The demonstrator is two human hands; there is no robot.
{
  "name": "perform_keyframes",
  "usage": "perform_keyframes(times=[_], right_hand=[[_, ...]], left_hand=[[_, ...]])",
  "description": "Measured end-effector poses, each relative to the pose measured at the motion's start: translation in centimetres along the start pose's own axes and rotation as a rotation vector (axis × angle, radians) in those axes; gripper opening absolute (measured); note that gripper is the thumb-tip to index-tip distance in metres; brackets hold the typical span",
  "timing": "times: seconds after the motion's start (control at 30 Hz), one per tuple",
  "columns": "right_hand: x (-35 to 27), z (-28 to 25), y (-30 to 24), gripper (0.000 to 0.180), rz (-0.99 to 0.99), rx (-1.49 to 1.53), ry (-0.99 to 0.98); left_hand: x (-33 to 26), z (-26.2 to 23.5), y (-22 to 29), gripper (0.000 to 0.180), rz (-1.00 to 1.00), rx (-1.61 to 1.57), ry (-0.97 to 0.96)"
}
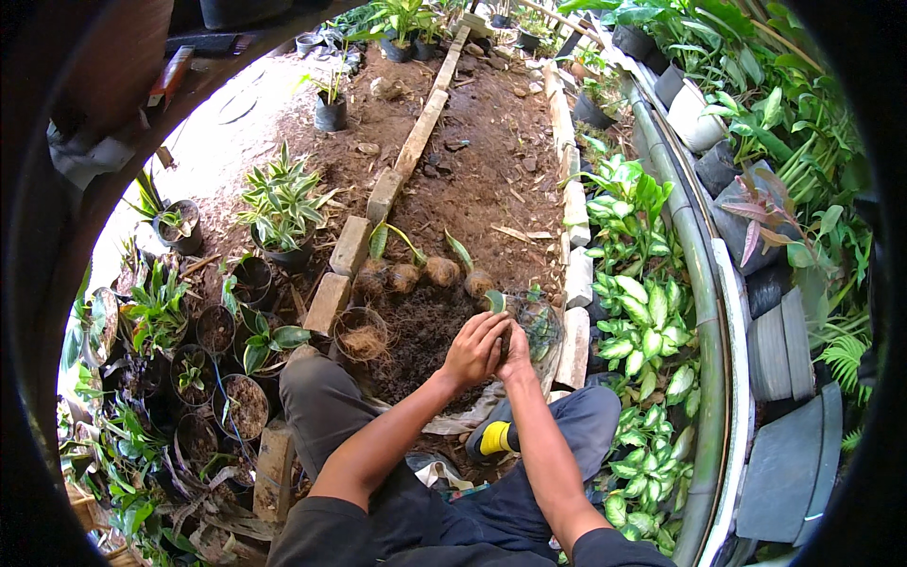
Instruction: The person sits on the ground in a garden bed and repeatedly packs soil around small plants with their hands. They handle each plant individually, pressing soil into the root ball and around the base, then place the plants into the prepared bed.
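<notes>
My left hand (pixel 475 348) and my right hand (pixel 516 352) are cupped together, fingers wrapped round a seedling with a green leaf (pixel 495 300) poking out above them. Its lower part is mostly hidden between my palms. Below and left of my hands spreads a heap of dark soil (pixel 411 364). Just beyond it sit several round brown root balls (pixel 441 271), some with a single upright leaf. A clear plastic bag (pixel 539 326) lies right beside my right hand. To the left stands a pot of brown fibre (pixel 362 335).
Brick edging (pixel 350 247) runs along the left of the soil bed, with pale blocks (pixel 577 276) along the right. Potted plants (pixel 280 210) crowd the left side. Variegated leafy plants (pixel 650 312) grow beside a long bamboo pole (pixel 694 283). Stacked dark pots (pixel 789 463) stand far right.
</notes>
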State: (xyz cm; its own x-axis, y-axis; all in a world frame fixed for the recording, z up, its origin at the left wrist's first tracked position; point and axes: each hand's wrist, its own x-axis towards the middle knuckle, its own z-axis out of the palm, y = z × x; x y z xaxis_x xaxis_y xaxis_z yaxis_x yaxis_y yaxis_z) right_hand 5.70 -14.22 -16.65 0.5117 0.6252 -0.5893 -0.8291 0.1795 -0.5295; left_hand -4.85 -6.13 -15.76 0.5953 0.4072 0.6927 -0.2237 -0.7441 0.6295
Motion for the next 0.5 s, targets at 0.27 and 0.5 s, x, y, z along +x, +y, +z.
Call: perform_keyframes(times=[0.27, 0.5], right_hand=[[-1.2, 2.1, -1.1, 0.049, -0.182, -0.182, 0.129], [-4.3, 4.9, 0.6, 0.038, -0.758, -0.778, 0.192]], left_hand=[[1.5, -1.2, 1.5, 0.058, -0.139, 0.234, -0.180], [4.3, -2.3, 3.1, 0.072, -1.224, -0.776, -0.084]])
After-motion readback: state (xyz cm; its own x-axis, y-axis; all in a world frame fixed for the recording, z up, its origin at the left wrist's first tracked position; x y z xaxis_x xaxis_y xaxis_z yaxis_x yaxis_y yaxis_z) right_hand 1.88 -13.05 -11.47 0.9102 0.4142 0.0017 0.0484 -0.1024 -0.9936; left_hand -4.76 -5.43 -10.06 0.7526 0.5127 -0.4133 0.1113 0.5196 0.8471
